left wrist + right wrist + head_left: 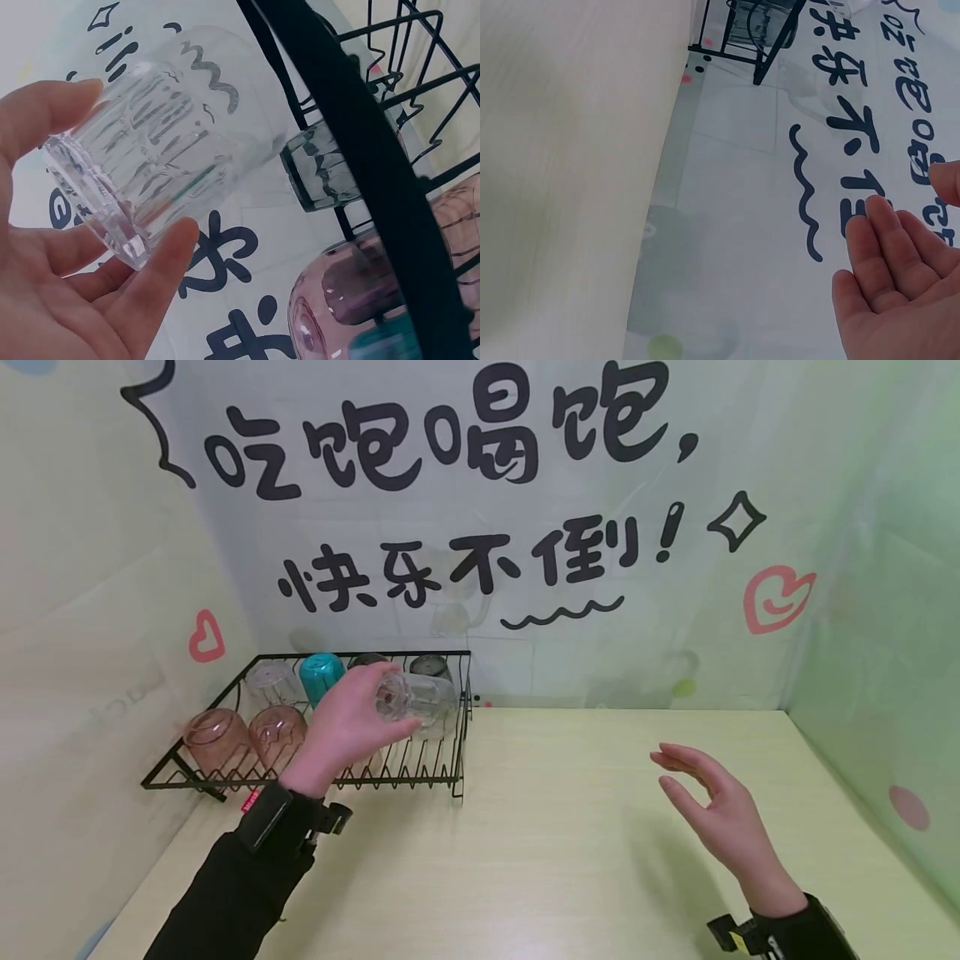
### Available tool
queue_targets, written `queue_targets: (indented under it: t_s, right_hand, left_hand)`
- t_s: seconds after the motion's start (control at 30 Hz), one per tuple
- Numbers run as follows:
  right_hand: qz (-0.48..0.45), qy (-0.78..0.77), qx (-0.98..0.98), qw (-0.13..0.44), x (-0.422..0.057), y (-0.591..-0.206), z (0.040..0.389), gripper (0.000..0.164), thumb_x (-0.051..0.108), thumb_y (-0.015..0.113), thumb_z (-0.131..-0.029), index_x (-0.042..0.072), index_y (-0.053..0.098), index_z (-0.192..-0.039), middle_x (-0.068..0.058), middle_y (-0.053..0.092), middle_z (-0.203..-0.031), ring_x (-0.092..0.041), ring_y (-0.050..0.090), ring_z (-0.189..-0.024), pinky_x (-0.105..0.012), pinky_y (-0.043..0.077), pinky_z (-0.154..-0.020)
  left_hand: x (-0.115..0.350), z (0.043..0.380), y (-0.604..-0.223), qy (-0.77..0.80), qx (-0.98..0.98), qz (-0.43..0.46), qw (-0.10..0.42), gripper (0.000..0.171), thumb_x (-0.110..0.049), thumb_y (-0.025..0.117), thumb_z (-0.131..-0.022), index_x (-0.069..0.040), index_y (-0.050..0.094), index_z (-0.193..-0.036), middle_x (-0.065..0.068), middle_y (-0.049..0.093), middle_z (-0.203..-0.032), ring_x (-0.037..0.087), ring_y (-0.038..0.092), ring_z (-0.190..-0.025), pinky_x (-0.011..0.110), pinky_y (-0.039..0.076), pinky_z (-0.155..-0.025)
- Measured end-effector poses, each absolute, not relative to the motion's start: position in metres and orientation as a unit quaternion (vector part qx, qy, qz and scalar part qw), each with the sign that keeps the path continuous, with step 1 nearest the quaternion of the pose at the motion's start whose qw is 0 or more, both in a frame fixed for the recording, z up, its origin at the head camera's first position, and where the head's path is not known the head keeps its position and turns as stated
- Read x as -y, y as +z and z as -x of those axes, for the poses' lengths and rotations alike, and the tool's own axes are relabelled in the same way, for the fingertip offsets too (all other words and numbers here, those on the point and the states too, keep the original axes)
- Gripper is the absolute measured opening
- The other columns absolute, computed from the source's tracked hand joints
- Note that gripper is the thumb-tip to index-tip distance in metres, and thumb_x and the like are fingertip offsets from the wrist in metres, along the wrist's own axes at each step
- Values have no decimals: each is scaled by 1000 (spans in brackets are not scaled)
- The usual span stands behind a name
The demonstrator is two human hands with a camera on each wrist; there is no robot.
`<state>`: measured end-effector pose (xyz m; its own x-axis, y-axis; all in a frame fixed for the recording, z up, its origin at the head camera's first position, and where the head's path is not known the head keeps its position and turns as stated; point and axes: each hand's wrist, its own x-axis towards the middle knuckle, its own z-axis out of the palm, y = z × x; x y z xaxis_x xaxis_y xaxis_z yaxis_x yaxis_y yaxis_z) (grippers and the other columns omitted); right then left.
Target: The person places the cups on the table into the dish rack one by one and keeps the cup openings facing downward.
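My left hand [347, 720] grips a clear glass cup [429, 698] by its thick base, thumb on one side and fingers on the other. The cup is tipped on its side above the right part of a black wire dish rack [397, 782], its mouth pointing away from the palm. In the left wrist view, the ribbed wall of the clear cup [161, 142] shows between the thumb and fingers. Over the right side of the table, my right hand [723, 818] hovers with loosely bent fingers, holding nothing.
Two pink cups [217, 742] stand upside down at the rack's front left. Behind them are a pale clear cup [272, 683], a teal cup [322, 675] and a grey cup [431, 666]. A dark cup is partly hidden by my left hand. The pale table [540, 827] meets a printed backdrop.
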<state>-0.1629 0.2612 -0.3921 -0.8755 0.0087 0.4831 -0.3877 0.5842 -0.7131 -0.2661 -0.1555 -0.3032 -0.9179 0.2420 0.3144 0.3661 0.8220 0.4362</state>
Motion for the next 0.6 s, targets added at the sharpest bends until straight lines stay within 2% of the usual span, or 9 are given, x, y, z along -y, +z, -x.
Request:
queue_targets:
  t_s: [0.1,0.23,0.33,0.47,0.6]
  right_hand:
    - [-113,425,868,230,-263,-395,163,42,9,68,-94,10,59,-135,-9,68,-121,9,50,-114,-7,33,-93]
    - [-140,373,878,266,-264,-400,166,44,3,71,-89,5,60,-132,-8,70,-116,7,51,-112,-8,32,-93]
    - [-161,335,880,297,-265,-405,169,47,-2,73,-85,1,60,-130,-7,71,-113,-2,54,-110,-8,30,-94]
    - [-174,316,881,307,-265,-409,171,48,-3,75,-82,0,61,-128,-7,71,-112,-17,55,-108,-9,29,-95]
    - [-179,308,885,299,-266,-411,172,48,-2,76,-82,0,61,-128,-6,71,-111,-24,56,-108,-9,29,-96]
  left_hand:
    - [156,268,-303,-243,951,152,113,78,-37,81,-78,-3,49,-141,19,55,-134,36,54,-116,54,51,-88]
    - [155,271,-304,-233,956,151,95,78,-35,81,-77,-2,50,-141,19,59,-125,33,58,-104,50,54,-79]
    - [154,272,-306,-226,958,155,81,79,-34,80,-78,-1,48,-142,20,57,-129,36,58,-109,52,53,-85]
    - [151,273,-309,-216,962,152,67,80,-33,80,-80,0,46,-144,23,52,-138,40,52,-122,55,46,-98]
    - [148,275,-311,-195,968,140,66,81,-36,81,-78,-1,48,-143,23,54,-134,39,55,-116,55,50,-91]
